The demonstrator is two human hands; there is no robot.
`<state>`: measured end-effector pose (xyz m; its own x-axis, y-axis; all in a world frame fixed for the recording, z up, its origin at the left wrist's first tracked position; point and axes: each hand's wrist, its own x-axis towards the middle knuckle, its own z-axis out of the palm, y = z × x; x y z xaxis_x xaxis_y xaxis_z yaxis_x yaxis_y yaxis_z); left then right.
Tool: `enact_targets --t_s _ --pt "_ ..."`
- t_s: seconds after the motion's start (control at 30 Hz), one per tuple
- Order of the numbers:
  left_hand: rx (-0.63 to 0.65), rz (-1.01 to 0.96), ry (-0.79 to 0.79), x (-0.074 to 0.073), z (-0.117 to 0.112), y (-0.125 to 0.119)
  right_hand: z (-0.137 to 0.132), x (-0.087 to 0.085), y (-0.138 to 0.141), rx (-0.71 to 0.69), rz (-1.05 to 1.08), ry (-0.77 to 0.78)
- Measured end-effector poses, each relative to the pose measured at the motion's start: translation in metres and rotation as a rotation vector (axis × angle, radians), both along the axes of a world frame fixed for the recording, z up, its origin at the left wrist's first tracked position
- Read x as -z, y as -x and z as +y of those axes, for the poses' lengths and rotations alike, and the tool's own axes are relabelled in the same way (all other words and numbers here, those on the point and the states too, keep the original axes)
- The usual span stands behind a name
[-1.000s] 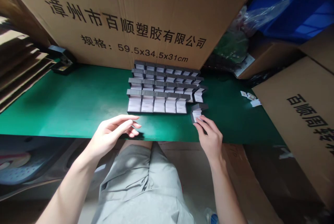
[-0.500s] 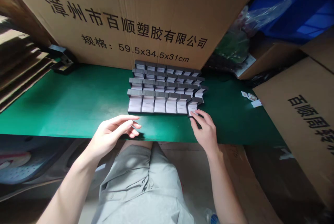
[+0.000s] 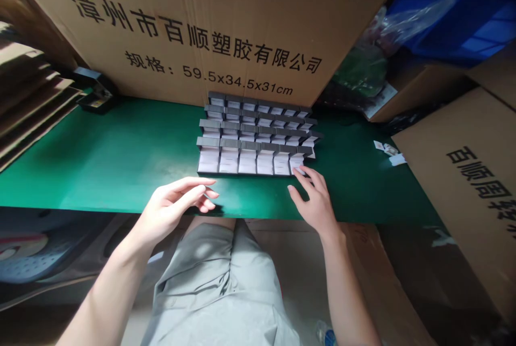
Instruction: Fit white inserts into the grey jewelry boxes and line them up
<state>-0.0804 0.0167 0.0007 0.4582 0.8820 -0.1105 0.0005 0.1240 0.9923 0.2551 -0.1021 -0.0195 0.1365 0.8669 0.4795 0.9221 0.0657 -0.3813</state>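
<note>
Several small open boxes (image 3: 247,162), dark outside with white insides and raised lids, stand in rows on the green tabletop (image 3: 161,136). My right hand (image 3: 316,198) is at the front row's right end, its fingertips on or just over the last small box (image 3: 296,165). Its thumb is apart from the fingers and nothing is gripped. My left hand (image 3: 177,203) hovers above the table's front edge, left of the rows, fingers loosely bent and apart, holding nothing.
A large printed cardboard carton (image 3: 226,23) stands behind the rows. Another carton (image 3: 471,201) is at the right, near small white scraps (image 3: 393,153). A black box-like object (image 3: 95,91) sits at the back left, beside stacked boards (image 3: 32,104). A blue bin (image 3: 455,13) is at upper right.
The last small box of the front row has shifted left and now lines up against its neighbour. My right thumb has come away from it. My left hand has stayed put.
</note>
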Motion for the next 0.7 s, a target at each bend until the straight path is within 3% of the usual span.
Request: enact_targets --t_s 0.13,0.27,0.43,0.5,0.6,0.7 --pt "-0.004 0.001 -0.009 -0.001 0.001 0.001 -0.002 0.002 0.002 0.066 0.022 -0.060" --pt "-0.082 0.032 -0.047 -0.010 0.014 0.017 -0.002 0.006 0.000 0.238 0.165 -0.174" --pt "-0.435 0.348 -0.290 -0.020 0.065 0.055 0.000 0.009 -0.004 0.387 0.297 -0.239" --pt "-0.714 0.644 -0.505 -0.021 0.094 0.068 0.001 0.009 -0.005 0.416 0.333 -0.251" --pt "-0.696 0.894 -0.744 -0.021 0.135 0.084 0.002 0.009 -0.005 0.448 0.378 -0.264" --pt "-0.601 0.968 -0.813 -0.019 0.166 0.096 0.002 0.009 -0.005 0.460 0.415 -0.270"
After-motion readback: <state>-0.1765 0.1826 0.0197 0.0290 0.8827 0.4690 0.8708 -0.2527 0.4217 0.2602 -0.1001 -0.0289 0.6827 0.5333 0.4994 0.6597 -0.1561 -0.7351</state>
